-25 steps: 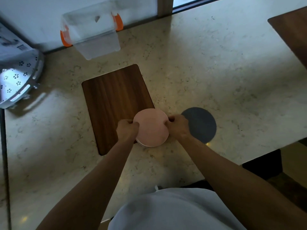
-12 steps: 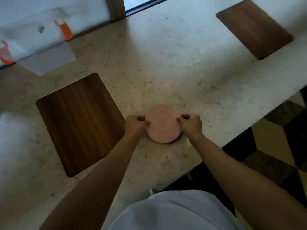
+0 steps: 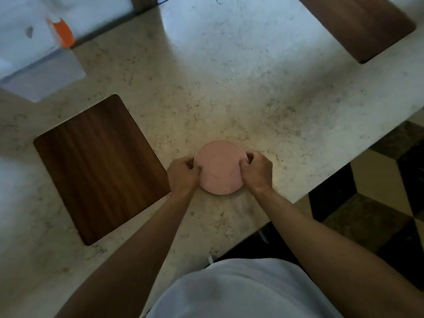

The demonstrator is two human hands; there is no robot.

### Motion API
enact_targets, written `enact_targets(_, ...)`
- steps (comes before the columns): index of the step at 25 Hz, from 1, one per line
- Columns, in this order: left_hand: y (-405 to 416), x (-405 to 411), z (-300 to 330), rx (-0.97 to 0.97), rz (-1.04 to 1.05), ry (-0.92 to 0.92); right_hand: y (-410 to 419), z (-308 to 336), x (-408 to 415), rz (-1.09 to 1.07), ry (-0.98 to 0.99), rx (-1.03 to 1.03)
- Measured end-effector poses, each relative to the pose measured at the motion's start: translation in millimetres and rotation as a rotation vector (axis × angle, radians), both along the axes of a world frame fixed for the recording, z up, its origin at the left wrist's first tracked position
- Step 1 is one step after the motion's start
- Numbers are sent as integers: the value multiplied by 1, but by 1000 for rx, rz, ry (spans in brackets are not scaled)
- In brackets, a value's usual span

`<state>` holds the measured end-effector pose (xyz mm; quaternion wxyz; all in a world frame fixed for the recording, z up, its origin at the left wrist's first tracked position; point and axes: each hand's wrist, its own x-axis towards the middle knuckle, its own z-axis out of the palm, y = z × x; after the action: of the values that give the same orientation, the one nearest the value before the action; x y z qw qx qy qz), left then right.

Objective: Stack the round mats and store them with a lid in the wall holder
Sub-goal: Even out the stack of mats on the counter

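A pink round mat [image 3: 220,167] lies on top of a stack on the marble counter [image 3: 229,88], near its front edge. My left hand [image 3: 183,174] grips the stack's left rim and my right hand [image 3: 257,169] grips its right rim. What lies under the pink mat is hidden. A clear plastic holder with orange clips [image 3: 41,65] stands at the back left, blurred.
A dark wooden board [image 3: 98,166] lies just left of my left hand. A second wooden board [image 3: 358,24] sits at the back right. The counter's front edge runs diagonally at the right, with tiled floor [image 3: 378,203] beyond it.
Both hands carried the pink stack off the wooden board to the right and set it over the grey round mat, which is now hidden. The view has swung right.
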<state>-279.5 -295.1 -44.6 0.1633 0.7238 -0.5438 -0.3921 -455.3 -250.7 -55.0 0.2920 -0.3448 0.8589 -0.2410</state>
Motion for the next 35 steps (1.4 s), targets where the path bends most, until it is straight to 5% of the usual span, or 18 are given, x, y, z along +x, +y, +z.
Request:
enact_targets(9,0,-13,1,7,-123,-217,10,1,14,73,193,47)
enact_targets(23,-11,10,9,240,212,86,-7,11,9,-84,-171,97)
enact_targets(35,-7,153,26,204,567,207,-73,34,131,393,-247,57)
